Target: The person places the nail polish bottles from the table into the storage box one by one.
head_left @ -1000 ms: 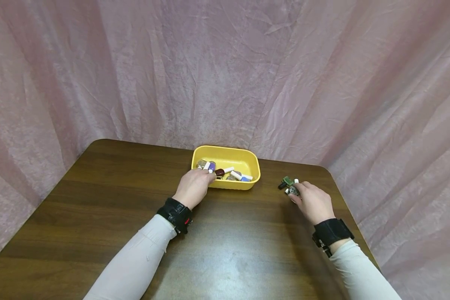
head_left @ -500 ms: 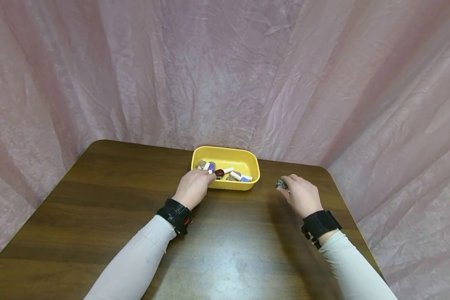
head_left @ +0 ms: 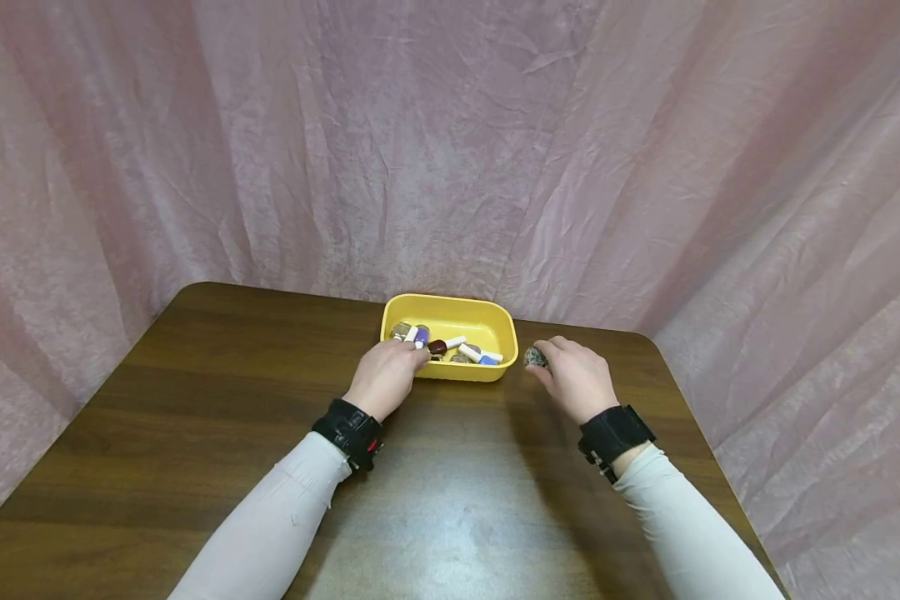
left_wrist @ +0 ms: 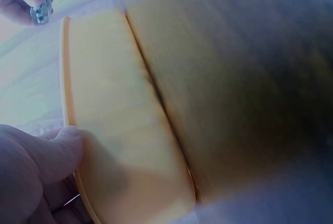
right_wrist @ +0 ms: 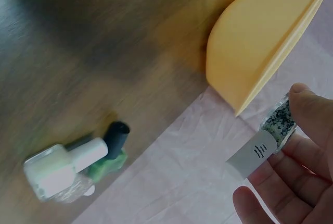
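Observation:
My left hand (head_left: 384, 373) grips the near left rim of a yellow plastic tub (head_left: 450, 372), its thumb (left_wrist: 65, 148) on the outer wall. Several nail polish bottles lie in the tub, among them a purple one (head_left: 422, 336), a dark red one (head_left: 438, 347) and a blue one (head_left: 488, 360). Just right of the tub, my right hand (head_left: 576, 379) pinches a nail polish bottle (right_wrist: 281, 120) with black and white speckles and a white cap, by its glass body. It is held above the table, apart from the tub.
In the right wrist view a pale nail polish bottle (right_wrist: 51, 172) with a white cap lies on the table (head_left: 217, 433) against a green one (right_wrist: 106, 166) with a black cap. My right hand hides them in the head view. A pink curtain (head_left: 450, 150) hangs behind.
My right hand has lifted the speckled nail polish bottle from the group at the table's right and carried it left towards the tub. My left hand has stayed on the rim.

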Motion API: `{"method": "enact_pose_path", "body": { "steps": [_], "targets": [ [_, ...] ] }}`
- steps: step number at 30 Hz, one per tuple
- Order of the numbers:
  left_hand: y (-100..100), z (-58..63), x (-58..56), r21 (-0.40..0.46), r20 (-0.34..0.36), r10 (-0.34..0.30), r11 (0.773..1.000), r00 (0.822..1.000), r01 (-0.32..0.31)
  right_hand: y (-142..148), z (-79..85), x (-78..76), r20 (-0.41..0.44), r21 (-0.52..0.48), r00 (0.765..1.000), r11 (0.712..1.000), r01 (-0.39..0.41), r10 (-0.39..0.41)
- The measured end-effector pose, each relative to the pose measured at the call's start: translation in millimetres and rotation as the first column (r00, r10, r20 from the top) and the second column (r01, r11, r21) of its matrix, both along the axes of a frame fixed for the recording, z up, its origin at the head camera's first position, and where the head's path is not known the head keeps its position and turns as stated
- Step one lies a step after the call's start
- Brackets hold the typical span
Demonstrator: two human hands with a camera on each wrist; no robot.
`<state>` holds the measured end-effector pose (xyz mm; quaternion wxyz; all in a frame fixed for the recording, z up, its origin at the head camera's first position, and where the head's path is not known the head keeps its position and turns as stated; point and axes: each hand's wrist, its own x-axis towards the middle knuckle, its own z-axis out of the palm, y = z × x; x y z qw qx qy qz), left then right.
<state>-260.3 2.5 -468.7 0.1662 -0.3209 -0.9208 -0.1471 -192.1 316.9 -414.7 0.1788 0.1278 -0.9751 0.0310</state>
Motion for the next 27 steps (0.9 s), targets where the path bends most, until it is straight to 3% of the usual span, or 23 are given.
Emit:
{"method": "enact_pose_path", "body": {
  "steps": [27],
  "targets": [
    [0,1.2,1.4,0.008,-0.012,-0.009,1.000,1.000,0.009,-49,5.3,-32.6,-0.006,0.058,0.998,0.996,-0.061,0.062]
  ]
}}
